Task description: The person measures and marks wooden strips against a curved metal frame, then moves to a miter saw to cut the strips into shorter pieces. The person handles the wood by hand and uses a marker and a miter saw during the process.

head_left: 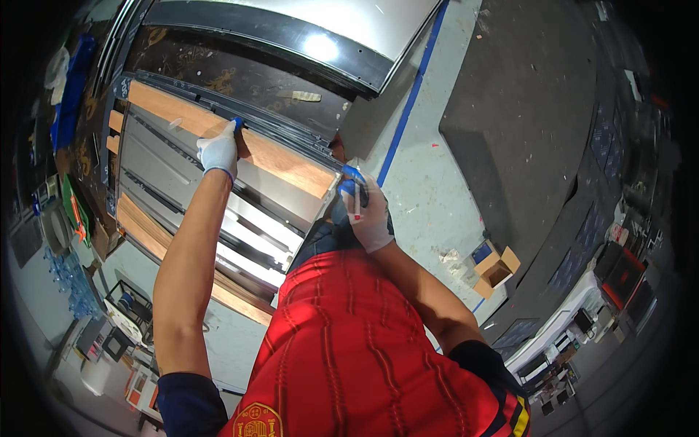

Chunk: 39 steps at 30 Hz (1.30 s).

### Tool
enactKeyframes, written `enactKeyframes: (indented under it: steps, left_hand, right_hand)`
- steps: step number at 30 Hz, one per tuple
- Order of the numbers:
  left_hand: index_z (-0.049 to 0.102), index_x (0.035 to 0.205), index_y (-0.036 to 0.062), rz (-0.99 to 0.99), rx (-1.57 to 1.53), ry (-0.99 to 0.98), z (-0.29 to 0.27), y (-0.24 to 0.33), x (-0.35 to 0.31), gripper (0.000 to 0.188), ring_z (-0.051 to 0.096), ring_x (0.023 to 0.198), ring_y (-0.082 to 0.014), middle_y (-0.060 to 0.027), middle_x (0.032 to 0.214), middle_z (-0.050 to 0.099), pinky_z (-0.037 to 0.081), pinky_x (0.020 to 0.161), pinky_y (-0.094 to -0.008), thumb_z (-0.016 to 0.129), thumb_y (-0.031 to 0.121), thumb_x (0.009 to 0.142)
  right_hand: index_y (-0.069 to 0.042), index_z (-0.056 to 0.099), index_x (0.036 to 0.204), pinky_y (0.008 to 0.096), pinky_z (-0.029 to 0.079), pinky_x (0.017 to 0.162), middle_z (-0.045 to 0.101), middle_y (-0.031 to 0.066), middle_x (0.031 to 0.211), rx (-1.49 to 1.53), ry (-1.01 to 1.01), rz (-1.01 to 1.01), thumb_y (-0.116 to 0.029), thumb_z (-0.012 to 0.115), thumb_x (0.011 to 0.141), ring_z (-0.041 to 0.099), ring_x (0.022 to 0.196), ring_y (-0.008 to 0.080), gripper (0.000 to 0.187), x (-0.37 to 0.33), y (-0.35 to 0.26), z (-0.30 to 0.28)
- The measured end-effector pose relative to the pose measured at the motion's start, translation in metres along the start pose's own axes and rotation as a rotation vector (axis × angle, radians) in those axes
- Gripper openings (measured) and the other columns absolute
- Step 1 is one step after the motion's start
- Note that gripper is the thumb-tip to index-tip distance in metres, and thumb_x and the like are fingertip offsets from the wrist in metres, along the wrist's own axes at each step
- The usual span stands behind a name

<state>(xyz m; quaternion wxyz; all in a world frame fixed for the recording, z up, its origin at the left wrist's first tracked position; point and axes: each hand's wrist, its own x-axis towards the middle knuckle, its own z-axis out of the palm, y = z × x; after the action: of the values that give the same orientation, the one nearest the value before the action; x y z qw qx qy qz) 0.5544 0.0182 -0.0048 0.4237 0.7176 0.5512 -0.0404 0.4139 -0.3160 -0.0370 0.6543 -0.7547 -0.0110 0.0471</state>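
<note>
Left hand: half curled on wood strip beside dark rail, grip cannot be told; strip may be knocked crooked if pushed unevenly | Right hand: fingers bent near strip's right end, hold cannot be told; may be pinched if rail is bumped.

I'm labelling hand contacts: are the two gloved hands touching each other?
Apart. The head view shows the left hand over the upper wooden strip and the right hand near its right end, wood visible between them.
</note>
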Motion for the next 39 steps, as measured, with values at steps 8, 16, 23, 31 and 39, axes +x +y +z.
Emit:
enactKeyframes:
  steps: [8, 16, 23, 31, 39]
  left_hand:
    - [0.045, 0.155, -0.0132, 0.019, 0.012, -0.021, 0.003, -0.006, 0.02, 0.112, 0.068, 0.132, -0.0359, -0.0287, 0.153, 0.057, 0.063, 0.104, -0.0428, 0.101, 0.046, 0.077]
    - [0.055, 0.148, -0.0131, 0.05, 0.015, 0.087, 0.011, -0.004, 0.015, 0.101, 0.073, 0.125, -0.0365, -0.0272, 0.145, 0.066, 0.062, 0.105, -0.0423, 0.101, 0.042, 0.076]
    - [0.058, 0.146, -0.0141, -0.02, -0.062, 0.16, 0.0, 0.003, -0.005, 0.097, 0.075, 0.122, -0.0351, -0.0258, 0.142, 0.07, 0.061, 0.106, -0.0413, 0.1, 0.041, 0.077]
    - [0.056, 0.147, -0.0144, 0.049, 0.063, 0.198, 0.013, -0.015, 0.015, 0.103, 0.065, 0.136, -0.04, -0.0311, 0.148, 0.063, 0.053, 0.116, -0.0436, 0.099, 0.047, 0.077]
    - [0.052, 0.153, -0.0114, 0.073, 0.15, 0.21, 0.013, -0.022, 0.011, 0.109, 0.058, 0.144, -0.0436, -0.033, 0.152, 0.058, 0.046, 0.123, -0.0454, 0.098, 0.053, 0.078]
  right_hand:
    - [-0.002, 0.064, 0.145, 0.0387, 0.057, 0.105, 0.072, 0.0179, 0.129, -0.071, 0.058, -0.04, -0.005, 0.073, 0.102, 0.074, 0.118, 0.0317, 0.044, 0.005, -0.001, 0.005]
    - [-0.001, 0.067, 0.142, 0.0413, 0.057, 0.107, 0.071, 0.0201, 0.136, -0.24, -0.075, 0.06, -0.009, 0.076, 0.099, 0.071, 0.125, 0.038, 0.045, 0.016, -0.001, -0.001]
    - [-0.003, 0.063, 0.146, 0.0416, 0.057, 0.106, 0.07, 0.0186, 0.135, -0.208, 0.022, -0.044, -0.012, 0.078, 0.101, 0.071, 0.124, 0.0371, 0.049, 0.007, 0.002, 0.003]
    - [-0.003, 0.067, 0.143, 0.0407, 0.059, 0.1, 0.072, 0.0176, 0.128, -0.14, -0.133, 0.011, -0.007, 0.077, 0.1, 0.073, 0.117, 0.0373, 0.044, 0.023, -0.006, -0.012]
    - [-0.004, 0.07, 0.139, 0.0384, 0.06, 0.092, 0.075, 0.0186, 0.121, -0.005, -0.179, 0.167, -0.004, 0.074, 0.099, 0.076, 0.105, 0.0353, 0.04, 0.031, -0.021, -0.018]
